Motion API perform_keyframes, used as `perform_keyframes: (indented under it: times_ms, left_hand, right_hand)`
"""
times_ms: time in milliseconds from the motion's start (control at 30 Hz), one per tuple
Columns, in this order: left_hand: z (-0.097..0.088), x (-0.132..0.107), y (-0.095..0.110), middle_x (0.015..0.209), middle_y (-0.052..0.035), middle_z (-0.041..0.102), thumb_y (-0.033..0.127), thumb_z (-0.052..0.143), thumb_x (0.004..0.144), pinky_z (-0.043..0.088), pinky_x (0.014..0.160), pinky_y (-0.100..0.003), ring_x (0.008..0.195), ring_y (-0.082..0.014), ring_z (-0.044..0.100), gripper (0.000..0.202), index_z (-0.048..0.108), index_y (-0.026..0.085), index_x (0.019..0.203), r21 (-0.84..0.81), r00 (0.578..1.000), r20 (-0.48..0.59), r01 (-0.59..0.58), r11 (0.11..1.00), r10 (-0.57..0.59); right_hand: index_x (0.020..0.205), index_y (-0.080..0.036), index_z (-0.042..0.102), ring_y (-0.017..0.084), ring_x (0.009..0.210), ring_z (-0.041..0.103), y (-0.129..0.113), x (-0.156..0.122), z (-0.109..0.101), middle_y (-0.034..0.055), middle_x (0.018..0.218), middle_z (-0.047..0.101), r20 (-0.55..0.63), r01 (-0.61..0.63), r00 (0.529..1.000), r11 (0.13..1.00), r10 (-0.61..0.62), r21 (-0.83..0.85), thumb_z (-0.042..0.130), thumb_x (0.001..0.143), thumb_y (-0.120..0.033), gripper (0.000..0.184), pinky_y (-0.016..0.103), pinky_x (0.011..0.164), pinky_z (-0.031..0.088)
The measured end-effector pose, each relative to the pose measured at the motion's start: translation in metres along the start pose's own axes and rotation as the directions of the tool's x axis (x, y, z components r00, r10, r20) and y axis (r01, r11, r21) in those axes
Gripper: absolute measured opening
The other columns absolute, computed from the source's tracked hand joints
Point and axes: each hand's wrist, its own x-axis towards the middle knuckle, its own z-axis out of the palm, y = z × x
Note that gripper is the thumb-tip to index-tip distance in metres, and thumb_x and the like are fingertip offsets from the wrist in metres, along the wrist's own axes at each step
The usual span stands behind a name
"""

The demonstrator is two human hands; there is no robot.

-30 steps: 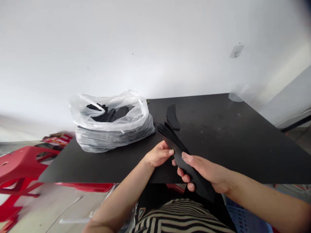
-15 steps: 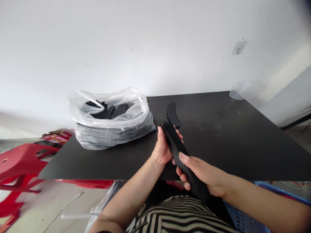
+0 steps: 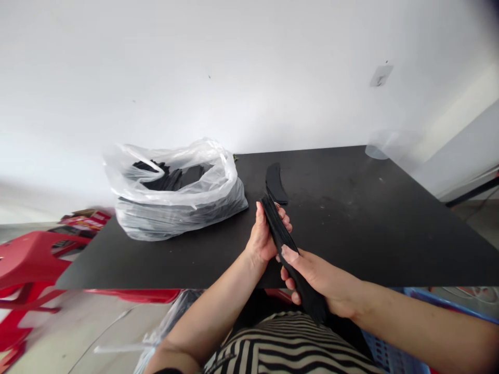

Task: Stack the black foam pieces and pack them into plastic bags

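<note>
Both my hands grip one stack of thin, curved black pieces (image 3: pixel 281 234) above the near edge of the black table (image 3: pixel 370 223). My left hand (image 3: pixel 265 234) wraps round the stack's far end, fingers curled over its edge. My right hand (image 3: pixel 315 275) holds the near end, thumb on top and fingers underneath. The stack is squared into a tight bundle that slants from the table toward my lap. One single curved black piece (image 3: pixel 275 183) lies flat on the table just beyond the stack.
A clear plastic bag (image 3: pixel 175 192) full of the same black pieces sits on the table's left part. Red plastic stools (image 3: pixel 27 259) stand on the floor at left. A blue crate (image 3: pixel 393 353) is under the table at right. A white wall rises behind.
The fanned pieces have been drawn together into a tight bundle. My left hand slid from the stack's middle up to its far end and closed round it. My right hand kept its hold.
</note>
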Motion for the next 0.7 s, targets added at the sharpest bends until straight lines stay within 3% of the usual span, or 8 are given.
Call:
perform_keyframes:
  times_ms: [533, 633, 700]
  left_hand:
    - [-0.010, 0.004, 0.003, 0.075, 0.0001, 0.055, 0.065, 0.059, 0.083, 0.049, 0.062, -0.025, 0.066, -0.0118, 0.055, 0.048, 0.062, 0.018, 0.092, 0.055, 0.999, -0.036, -0.010, 0.998, 0.012]
    - [-0.012, 0.001, 0.005, 0.082, -0.0036, 0.061, 0.066, 0.056, 0.084, 0.052, 0.066, -0.028, 0.072, -0.0153, 0.060, 0.053, 0.064, 0.017, 0.104, 0.155, 0.997, -0.078, -0.002, 0.988, 0.014]
    - [-0.015, -0.005, 0.006, 0.085, -0.0072, 0.064, 0.063, 0.056, 0.085, 0.051, 0.063, -0.027, 0.073, -0.0176, 0.062, 0.056, 0.063, 0.015, 0.112, 0.245, 0.995, -0.094, 0.066, 0.967, -0.044]
  right_hand:
    - [0.091, -0.017, 0.055, 0.006, 0.057, 0.050, 0.009, 0.012, -0.001, -0.0010, 0.076, 0.055, 0.007, -0.002, 1.000, 0.997, 0.002, 0.079, 0.063, 0.086, -0.058, 0.042, 0.019, 0.052, 0.046]
    - [0.094, -0.018, 0.056, 0.007, 0.057, 0.050, 0.005, 0.012, -0.002, -0.0006, 0.077, 0.056, 0.016, -0.005, 1.000, 0.995, 0.003, 0.098, 0.062, 0.086, -0.058, 0.042, 0.019, 0.052, 0.046]
    - [0.093, -0.017, 0.057, 0.006, 0.057, 0.050, 0.002, 0.012, -0.005, -0.0005, 0.077, 0.057, 0.034, -0.011, 0.999, 0.992, 0.007, 0.123, 0.062, 0.086, -0.059, 0.042, 0.019, 0.052, 0.046]
